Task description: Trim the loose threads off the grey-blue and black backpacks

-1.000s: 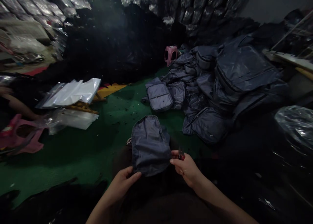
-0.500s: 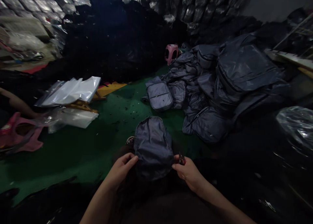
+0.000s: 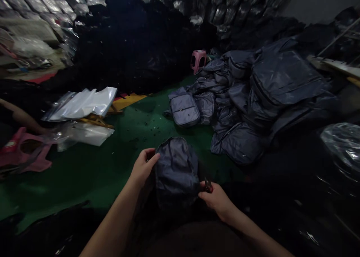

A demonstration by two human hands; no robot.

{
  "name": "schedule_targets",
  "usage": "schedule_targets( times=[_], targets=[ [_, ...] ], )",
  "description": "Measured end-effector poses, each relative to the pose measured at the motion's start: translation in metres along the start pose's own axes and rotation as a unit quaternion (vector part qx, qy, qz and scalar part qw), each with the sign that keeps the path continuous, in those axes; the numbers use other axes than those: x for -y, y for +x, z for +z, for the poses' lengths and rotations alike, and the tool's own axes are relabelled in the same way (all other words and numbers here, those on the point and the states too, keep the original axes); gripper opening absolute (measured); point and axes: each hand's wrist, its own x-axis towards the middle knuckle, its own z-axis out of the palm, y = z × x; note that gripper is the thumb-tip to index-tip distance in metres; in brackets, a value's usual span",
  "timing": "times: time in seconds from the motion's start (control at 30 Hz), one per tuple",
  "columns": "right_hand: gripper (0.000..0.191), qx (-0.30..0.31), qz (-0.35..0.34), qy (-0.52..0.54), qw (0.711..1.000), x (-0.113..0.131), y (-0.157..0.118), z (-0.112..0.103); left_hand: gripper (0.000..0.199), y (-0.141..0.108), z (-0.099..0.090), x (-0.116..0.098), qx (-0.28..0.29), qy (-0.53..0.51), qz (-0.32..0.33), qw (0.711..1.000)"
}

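Note:
A dark grey-blue fabric bag [image 3: 177, 171] lies over my lap, its rounded end pointing away from me. My left hand [image 3: 144, 166] pinches its left edge near the upper corner, thumb on top. At the lower right edge, my right hand [image 3: 215, 199] grips the fabric between thumb and finger. A small snipper with a reddish part [image 3: 208, 186] is also held in my right hand, its tip pointing up.
Similar bags [image 3: 242, 141] are heaped at the right, with a flat one [image 3: 185, 109] at the heap's near left. A pink stool [image 3: 198, 61] stands behind. Clear plastic bags [image 3: 84, 104] lie left, beside another person's arm [image 3: 21, 114] and a pink stool [image 3: 35, 152].
My left hand has moved up along the bag's left edge, away from me. My right hand stays at the lower right edge, with the snipper.

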Motion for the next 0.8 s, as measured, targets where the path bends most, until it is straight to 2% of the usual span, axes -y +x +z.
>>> schedule_targets(
  times=[0.07,0.17,0.23,0.3,0.47,0.57,0.63,0.7,0.73,0.8],
  targets=[
    [0.018,0.013,-0.02,-0.061,0.998,-0.005,0.0,-0.003,0.051,0.02,0.008,-0.008,0.022,0.04,0.045,0.998],
    [0.011,0.049,-0.058,-0.112,0.991,-0.008,-0.002,-0.009,0.038,0.038,0.022,-0.015,0.06,0.063,0.059,0.994],
    [0.008,0.052,-0.069,-0.13,0.988,-0.008,-0.004,-0.013,0.031,0.041,0.03,-0.013,0.066,0.079,0.054,0.993],
    [0.007,0.038,-0.073,-0.142,0.986,-0.009,-0.004,-0.018,0.031,0.039,0.034,-0.004,0.06,0.092,0.045,0.993],
    [0.02,-0.005,-0.102,-0.158,0.982,-0.008,0.001,-0.023,0.032,0.022,0.031,0.016,0.045,0.105,0.039,0.993],
    [0.033,-0.088,-0.216,-0.176,0.956,0.008,0.001,-0.014,0.028,0.007,0.031,0.007,0.058,0.098,0.067,0.991],
    [0.04,-0.118,-0.317,-0.196,0.92,0.027,-0.001,-0.001,0.022,-0.007,0.033,-0.009,0.11,0.093,0.095,0.985],
    [0.046,-0.097,-0.386,-0.219,0.891,0.049,-0.003,0.015,0.019,-0.024,0.033,-0.028,0.18,0.085,0.118,0.973],
    [0.047,-0.072,-0.399,-0.234,0.884,0.059,-0.004,0.023,0.018,-0.033,0.031,-0.037,0.206,0.08,0.119,0.968],
    [0.035,-0.007,-0.391,-0.257,0.884,0.076,-0.003,0.037,0.016,-0.049,0.024,-0.051,0.224,0.052,0.087,0.969]
  ],
)
